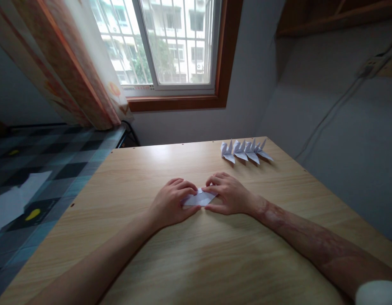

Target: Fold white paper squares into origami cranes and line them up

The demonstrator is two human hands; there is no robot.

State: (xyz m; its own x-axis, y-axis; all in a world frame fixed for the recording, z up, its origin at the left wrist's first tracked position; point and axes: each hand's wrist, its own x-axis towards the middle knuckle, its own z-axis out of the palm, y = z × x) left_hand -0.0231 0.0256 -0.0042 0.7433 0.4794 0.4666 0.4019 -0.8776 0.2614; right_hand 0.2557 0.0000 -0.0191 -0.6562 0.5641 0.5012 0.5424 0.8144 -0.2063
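A small folded piece of white paper lies flat on the wooden table, near its middle. My left hand rests on the paper's left end with curled fingers pressing it down. My right hand pinches and presses the paper's right end with its fingertips. Most of the paper is hidden under the two hands.
Several finished white paper cranes stand in a row at the table's far right edge. A bed with a checked cover and a white sheet lies to the left. A window, a curtain and a grey wall are behind.
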